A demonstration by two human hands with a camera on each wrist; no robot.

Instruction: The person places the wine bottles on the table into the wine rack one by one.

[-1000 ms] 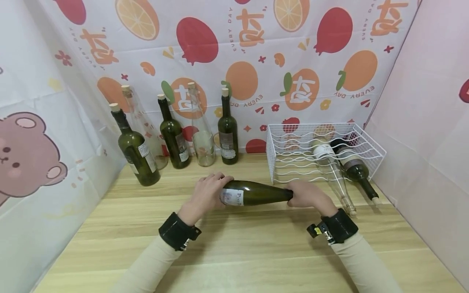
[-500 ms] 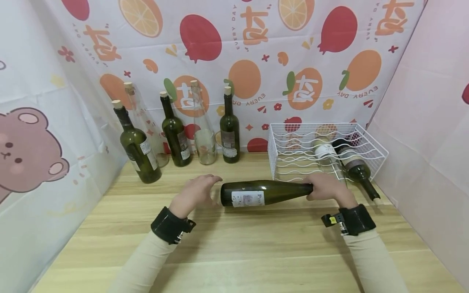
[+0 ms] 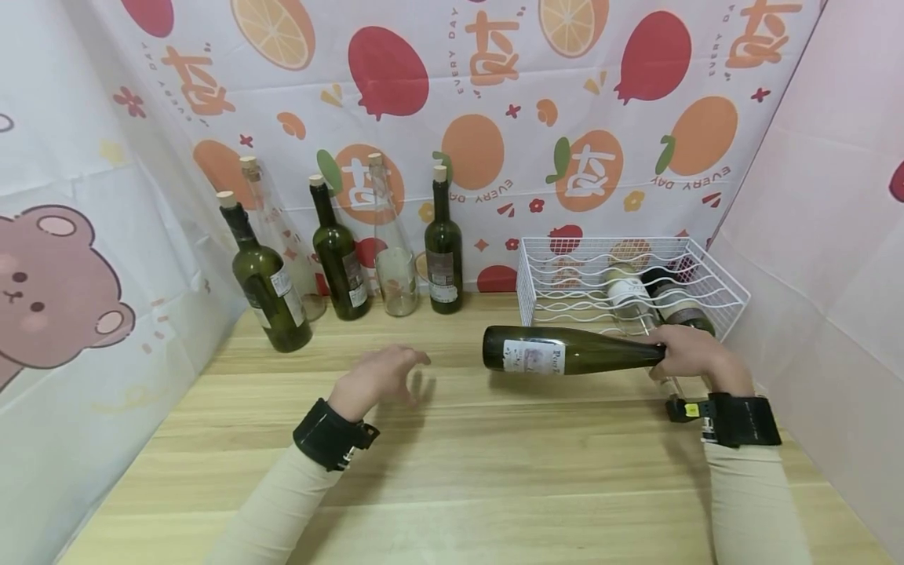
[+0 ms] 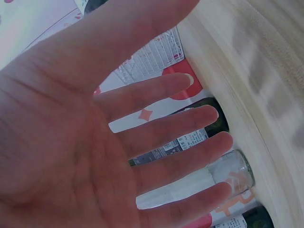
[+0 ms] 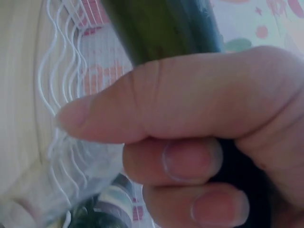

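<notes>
My right hand [image 3: 688, 353] grips a green wine bottle [image 3: 586, 351] by its neck. The bottle lies level in the air, its base pointing left and its white label facing me. In the right wrist view the thumb and curled fingers wrap the dark neck, with the green body [image 5: 164, 28] beyond. My left hand [image 3: 377, 380] is held over the table with fingers spread, holding nothing; its palm [image 4: 71, 142] fills much of the left wrist view. Behind the bottle stands a white wire wine rack [image 3: 565, 318] with a clear bottle [image 3: 625, 290] and a dark bottle [image 3: 681, 306] lying in it.
Several corked bottles stand along the back left, among them a green bottle [image 3: 271, 298], a clear bottle [image 3: 395, 275] and another green bottle [image 3: 442, 263]. A fruit-print curtain [image 3: 473, 149] hangs right behind them. Everything is on a wooden table [image 3: 494, 486].
The left hand has let go of the bottle's base and stays at the left. The right hand has carried the bottle to the right, up beside the rack's front.
</notes>
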